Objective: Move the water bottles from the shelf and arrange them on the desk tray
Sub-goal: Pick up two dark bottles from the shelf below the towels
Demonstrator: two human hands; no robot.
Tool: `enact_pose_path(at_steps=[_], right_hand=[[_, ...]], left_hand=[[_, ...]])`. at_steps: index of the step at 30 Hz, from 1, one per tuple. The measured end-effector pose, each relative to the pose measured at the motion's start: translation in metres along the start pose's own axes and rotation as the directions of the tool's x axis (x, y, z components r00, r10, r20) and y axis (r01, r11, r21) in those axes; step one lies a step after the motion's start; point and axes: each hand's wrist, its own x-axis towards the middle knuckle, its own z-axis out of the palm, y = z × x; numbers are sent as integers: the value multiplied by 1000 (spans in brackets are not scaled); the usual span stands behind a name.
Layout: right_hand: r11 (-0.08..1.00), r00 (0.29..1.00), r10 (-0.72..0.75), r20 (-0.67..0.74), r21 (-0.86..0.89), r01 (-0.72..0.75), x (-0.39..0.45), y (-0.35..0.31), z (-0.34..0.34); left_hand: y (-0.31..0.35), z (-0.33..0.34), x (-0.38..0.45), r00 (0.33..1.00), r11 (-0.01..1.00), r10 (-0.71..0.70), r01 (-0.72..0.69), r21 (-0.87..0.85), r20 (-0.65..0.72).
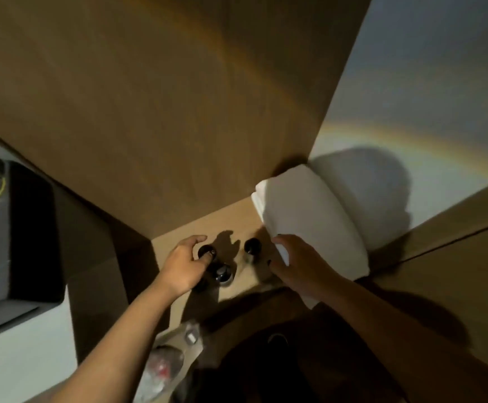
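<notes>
Hands (186,264) (296,261) reach bottles (207,252).

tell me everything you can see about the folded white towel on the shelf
The folded white towel is a thick, soft-looking bundle, folded in several layers with a rounded edge showing at its upper left end. It lies on the wooden shelf in the right back corner, against the pale wall, and throws a big shadow on it. The right hand overlaps its near end and seems to touch it. The dark-capped bottles stand just left of it, apart.
</notes>
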Motion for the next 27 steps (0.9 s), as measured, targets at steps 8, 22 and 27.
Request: enact_pose_path(at_steps=[8, 22, 27], right_hand=[[994, 996, 52, 77, 92, -59, 82, 59, 62], [953, 965, 175, 196, 214, -216, 162, 155, 168], [923, 940, 228, 252, 252, -291, 169, 170, 192]], left_hand=[[-51, 66, 39, 985, 970, -150, 130, -207, -87], [-143, 183, 112, 950, 970, -52, -25, -240, -309], [-158, 210, 121, 954, 964, -77, -3, -265, -291]])
